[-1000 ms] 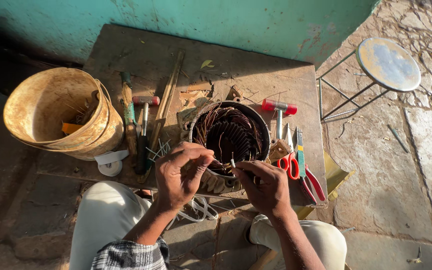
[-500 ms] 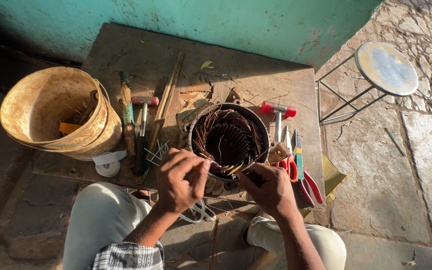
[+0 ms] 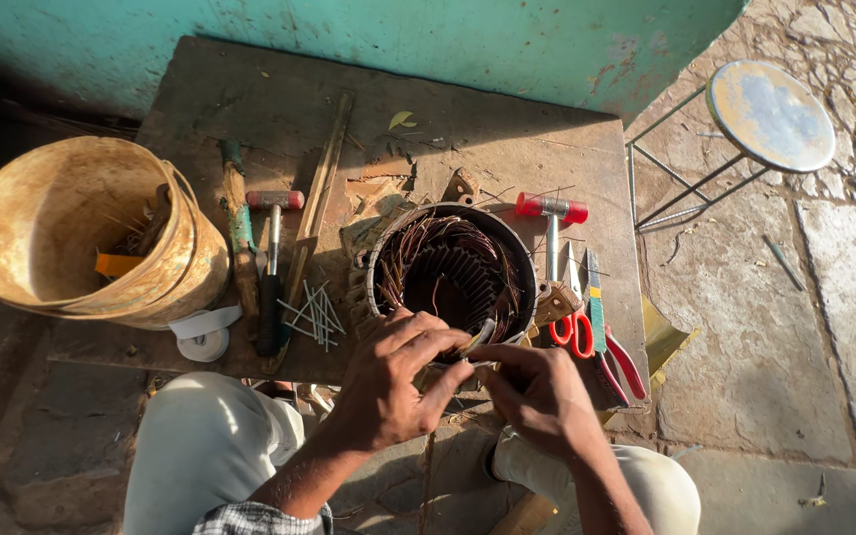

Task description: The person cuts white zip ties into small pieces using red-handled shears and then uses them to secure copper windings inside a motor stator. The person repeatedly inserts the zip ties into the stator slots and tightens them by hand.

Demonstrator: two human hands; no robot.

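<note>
Motor stator [image 3: 453,272] sits mid-frame on the table [image 3: 507,149], copper windings mostly seated in the slots. Left hand [image 3: 393,381] and right hand [image 3: 537,396] both pinch a pale strip [image 3: 478,337] at the near rim; that spot looks unfinished.

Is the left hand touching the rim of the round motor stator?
Touching. In the head view the left hand lies over the near rim of the motor stator, fingers pinching a pale strip there.
</note>
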